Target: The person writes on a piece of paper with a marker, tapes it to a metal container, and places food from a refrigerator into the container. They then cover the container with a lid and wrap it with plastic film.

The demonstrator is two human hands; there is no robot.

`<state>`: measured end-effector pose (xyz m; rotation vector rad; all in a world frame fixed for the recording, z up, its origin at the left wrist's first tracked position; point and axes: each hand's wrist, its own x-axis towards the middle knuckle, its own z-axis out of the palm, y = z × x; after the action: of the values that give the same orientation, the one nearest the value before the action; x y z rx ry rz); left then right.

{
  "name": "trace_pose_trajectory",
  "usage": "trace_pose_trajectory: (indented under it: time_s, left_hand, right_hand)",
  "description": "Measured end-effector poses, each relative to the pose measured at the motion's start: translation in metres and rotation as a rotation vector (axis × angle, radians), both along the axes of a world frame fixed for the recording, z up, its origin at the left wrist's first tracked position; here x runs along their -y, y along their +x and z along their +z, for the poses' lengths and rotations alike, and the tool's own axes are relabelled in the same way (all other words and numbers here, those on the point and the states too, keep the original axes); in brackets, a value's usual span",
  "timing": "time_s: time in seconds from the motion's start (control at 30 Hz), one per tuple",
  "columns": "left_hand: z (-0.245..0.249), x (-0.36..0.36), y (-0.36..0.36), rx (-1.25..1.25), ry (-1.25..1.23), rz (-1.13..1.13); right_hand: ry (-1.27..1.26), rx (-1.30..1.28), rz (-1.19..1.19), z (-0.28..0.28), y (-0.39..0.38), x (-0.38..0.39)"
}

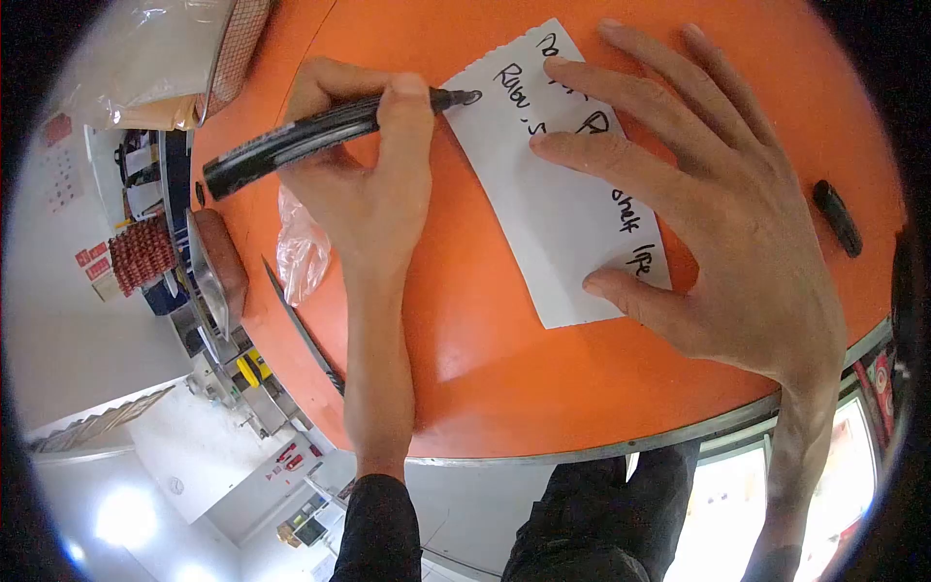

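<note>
A white slip of paper (543,209) with black handwriting lies on the orange table (504,388). My right hand (722,218) lies flat on it, fingers spread, and pins it down. My left hand (364,179) grips a black marker (291,141). The marker's tip rests at the paper's left edge near the top.
A black marker cap (837,218) lies on the table right of my right hand. A crumpled clear plastic bag (301,247) and a thin knife-like blade (303,332) lie left of my left wrist. A metal tray (208,286) and a mesh basket (238,48) stand at the table's left edge.
</note>
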<state>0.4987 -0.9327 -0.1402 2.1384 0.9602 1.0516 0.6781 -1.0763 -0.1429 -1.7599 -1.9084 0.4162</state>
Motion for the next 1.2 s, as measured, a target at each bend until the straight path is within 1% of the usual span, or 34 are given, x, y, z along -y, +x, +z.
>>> trace_pose_trajectory:
  time_s: [0.1,0.17,0.27,0.47,0.7,0.9,1.0,1.2]
  left_hand:
    - [0.002,0.002,-0.002,0.062,0.024,-0.041]
    - [0.002,0.005,0.0,0.084,-0.025,-0.031]
    - [-0.002,0.0,-0.003,0.067,0.005,-0.06]
    - [0.001,0.003,0.001,0.026,-0.007,-0.064]
    - [0.0,0.0,-0.005,0.038,-0.003,-0.088]
    - [0.001,0.004,0.0,0.025,-0.023,-0.055]
    - [-0.002,0.001,-0.002,0.092,0.01,-0.095]
    - [0.001,0.005,-0.003,0.012,-0.05,-0.112]
  right_hand:
    - [0.023,0.004,0.027,0.001,0.0,-0.003]
    - [0.036,0.002,0.042,0.001,0.0,-0.005]
    - [0.047,-0.005,0.051,0.002,0.0,-0.01]
    - [-0.018,-0.032,-0.025,0.002,0.001,0.009]
    - [-0.214,-0.117,-0.229,-0.001,0.007,0.055]
    - [-0.41,-0.187,-0.439,-0.002,0.009,0.118]
    - [-0.52,-0.212,-0.558,-0.003,0.011,0.153]
    - [-0.71,-0.251,-0.791,-0.002,0.017,0.211]
